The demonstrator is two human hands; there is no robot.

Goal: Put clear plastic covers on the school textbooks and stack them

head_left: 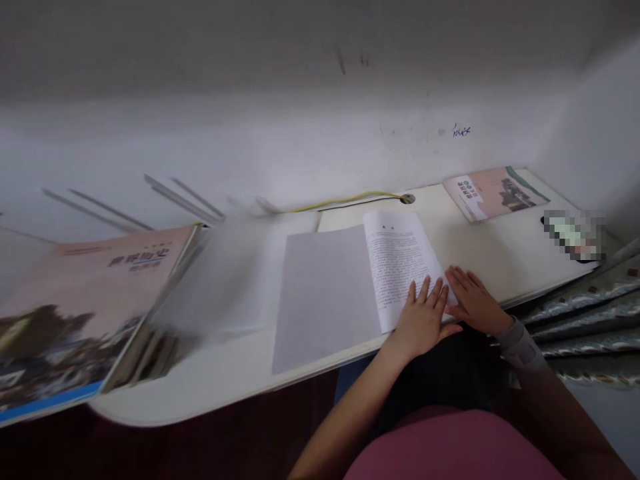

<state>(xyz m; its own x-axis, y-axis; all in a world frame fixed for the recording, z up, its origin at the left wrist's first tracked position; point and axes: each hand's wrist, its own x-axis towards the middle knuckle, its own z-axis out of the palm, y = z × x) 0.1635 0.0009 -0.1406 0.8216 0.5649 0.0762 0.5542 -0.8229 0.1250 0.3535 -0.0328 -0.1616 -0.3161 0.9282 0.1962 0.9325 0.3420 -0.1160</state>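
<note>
Head view: the left grip (423, 320) lies open and flat on the lower edge of a printed sheet (400, 267), so it is the nearer hand. The right grip (475, 301), also open, touches the sheet's corner. The sheet's long axis runs away from the person, toward the wall (300, 140), on the white worktop (500, 253).

The book (65, 313) runs off the left edge, with its spine end streaked by blur. Beside it, a pale shape (215, 273) is so smeared that its edges and kind cannot be told. At the right, an object (574, 235) is pixelated beyond naming. The print on the page (400, 267) is too small to read, and the left hand (421, 319) hides part of its lower edge. The wall scribble (462, 131) is also too small to read
</note>
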